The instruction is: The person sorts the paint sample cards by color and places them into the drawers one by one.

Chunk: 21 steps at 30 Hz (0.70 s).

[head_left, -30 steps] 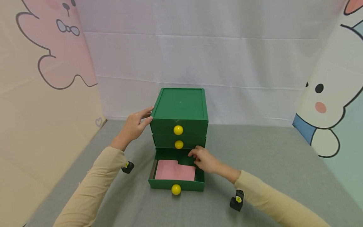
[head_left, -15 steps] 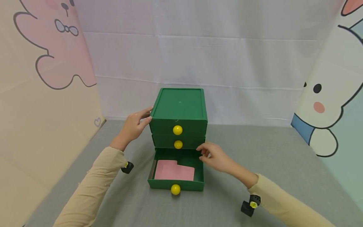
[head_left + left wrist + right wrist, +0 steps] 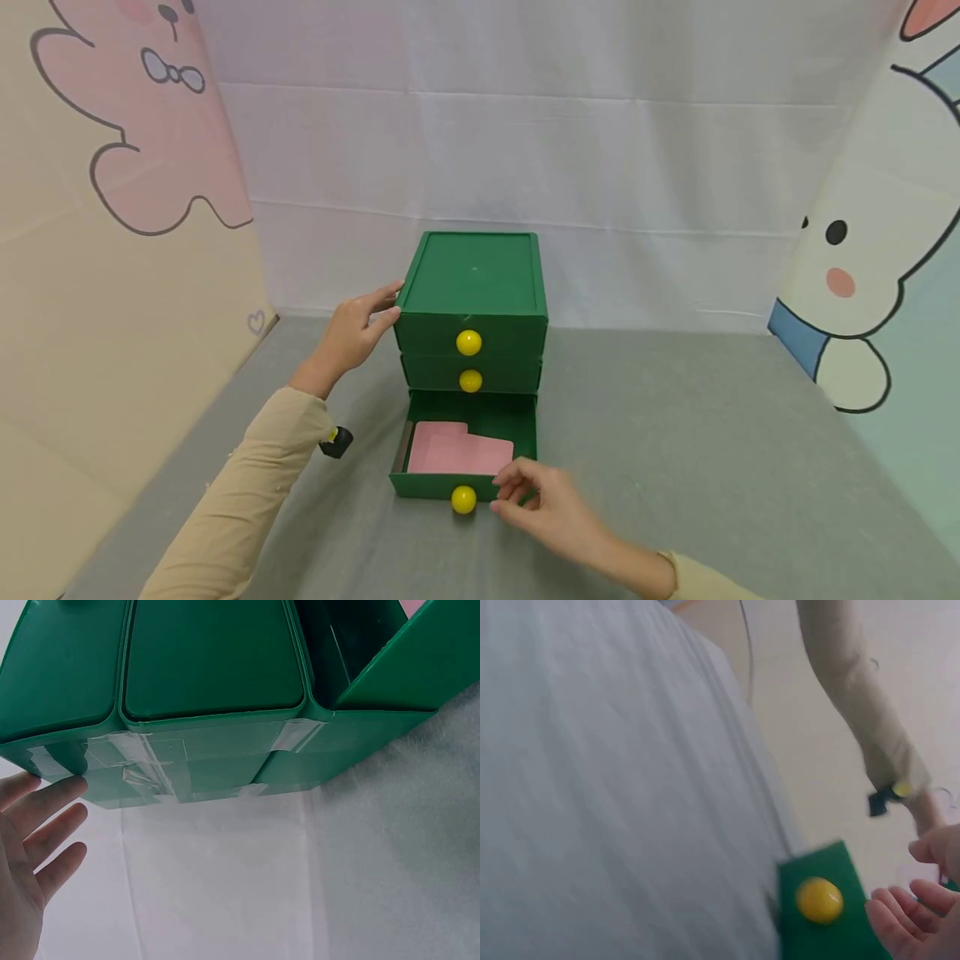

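Note:
A green three-drawer cabinet [image 3: 474, 275] with yellow ball knobs stands on the grey cloth. Its bottom drawer [image 3: 420, 485] is pulled out, and pink sheets [image 3: 450, 448] lie inside. My left hand [image 3: 349, 337] rests its fingertips on the cabinet's upper left side; in the left wrist view its fingers [image 3: 56, 799] are spread against the taped side wall. Close by the bottom drawer's front right corner is my right hand [image 3: 551, 508], fingers loosely bent and holding nothing, a little right of the bottom yellow knob [image 3: 463, 500].
Grey cloth [image 3: 675, 433] covers the table around the cabinet. A white curtain [image 3: 525, 158] hangs behind it. Side walls carry a pink bear print [image 3: 172, 150] on the left and a white rabbit print [image 3: 855, 275] on the right.
My right hand has come out from the inner right of the bottom drawer, moving right, then down toward the drawer's front. The left hand keeps its place on the cabinet.

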Tool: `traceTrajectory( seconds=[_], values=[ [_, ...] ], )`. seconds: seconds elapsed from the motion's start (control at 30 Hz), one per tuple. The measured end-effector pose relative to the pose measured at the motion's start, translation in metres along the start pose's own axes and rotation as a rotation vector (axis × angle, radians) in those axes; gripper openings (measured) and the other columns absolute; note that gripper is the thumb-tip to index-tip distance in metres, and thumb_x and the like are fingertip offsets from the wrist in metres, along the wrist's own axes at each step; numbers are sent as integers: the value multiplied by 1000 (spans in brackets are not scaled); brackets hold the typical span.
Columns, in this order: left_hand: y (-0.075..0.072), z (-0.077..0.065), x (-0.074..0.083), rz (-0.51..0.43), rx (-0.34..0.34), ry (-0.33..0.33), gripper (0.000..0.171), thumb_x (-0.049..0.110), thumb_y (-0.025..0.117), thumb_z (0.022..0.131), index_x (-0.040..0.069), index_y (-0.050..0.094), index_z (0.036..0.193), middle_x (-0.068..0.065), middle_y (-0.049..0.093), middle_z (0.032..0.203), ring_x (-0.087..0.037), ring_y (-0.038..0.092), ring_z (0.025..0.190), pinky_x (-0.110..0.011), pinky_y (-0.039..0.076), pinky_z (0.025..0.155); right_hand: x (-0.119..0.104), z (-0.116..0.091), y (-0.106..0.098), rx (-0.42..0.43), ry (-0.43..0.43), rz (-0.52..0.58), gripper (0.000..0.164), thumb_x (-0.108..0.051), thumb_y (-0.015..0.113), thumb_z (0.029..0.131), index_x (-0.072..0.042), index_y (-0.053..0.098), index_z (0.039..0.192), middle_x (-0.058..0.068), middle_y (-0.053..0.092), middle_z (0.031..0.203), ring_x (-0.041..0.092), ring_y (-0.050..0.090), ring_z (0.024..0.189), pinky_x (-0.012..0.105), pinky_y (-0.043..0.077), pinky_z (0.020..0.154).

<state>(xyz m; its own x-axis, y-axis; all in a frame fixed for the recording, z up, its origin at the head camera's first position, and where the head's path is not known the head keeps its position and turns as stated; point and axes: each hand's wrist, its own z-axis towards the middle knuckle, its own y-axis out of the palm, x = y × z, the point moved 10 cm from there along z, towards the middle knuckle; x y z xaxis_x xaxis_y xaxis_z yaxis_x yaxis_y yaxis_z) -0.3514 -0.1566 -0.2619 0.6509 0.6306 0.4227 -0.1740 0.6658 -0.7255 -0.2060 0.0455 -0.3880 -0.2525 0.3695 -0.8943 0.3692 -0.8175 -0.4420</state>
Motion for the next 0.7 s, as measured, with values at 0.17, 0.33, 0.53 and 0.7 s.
traceTrajectory(
  seconds=[0.17, 0.33, 0.53, 0.7],
  values=[
    [1, 0, -1, -9, 3, -4, 42, 15, 47, 94, 1, 43, 134, -22, 54, 123, -35, 56, 107, -52, 43, 87, 22, -7, 32, 12, 99, 170, 16, -11, 64, 83, -1, 61, 96, 8, 63, 92, 8, 59, 73, 21, 49, 58],
    [1, 1, 0, -15, -1, -4, 43, 15, 48, 94, 2, 43, 135, -21, 52, 126, -34, 56, 107, -51, 43, 87, 39, -5, 49, 89, 158, 364, 24, -5, 62, 83, 6, 56, 103, 14, 58, 98, 15, 58, 77, 22, 50, 60],
    [1, 0, 0, -15, -2, -2, 43, 14, 48, 94, 1, 43, 135, -21, 53, 125, -34, 56, 107, -51, 43, 88, 56, -5, 62, 184, 267, 555, 30, -4, 59, 85, 7, 47, 111, 13, 53, 103, 15, 58, 80, 27, 53, 66],
    [1, 0, 0, -15, -3, -3, 43, 15, 48, 95, 1, 43, 135, -22, 53, 124, -35, 55, 107, -51, 42, 89, 64, -4, 67, 273, 316, 667, 32, -4, 58, 88, 7, 45, 115, 13, 56, 106, 17, 62, 87, 31, 54, 70]
  ],
)
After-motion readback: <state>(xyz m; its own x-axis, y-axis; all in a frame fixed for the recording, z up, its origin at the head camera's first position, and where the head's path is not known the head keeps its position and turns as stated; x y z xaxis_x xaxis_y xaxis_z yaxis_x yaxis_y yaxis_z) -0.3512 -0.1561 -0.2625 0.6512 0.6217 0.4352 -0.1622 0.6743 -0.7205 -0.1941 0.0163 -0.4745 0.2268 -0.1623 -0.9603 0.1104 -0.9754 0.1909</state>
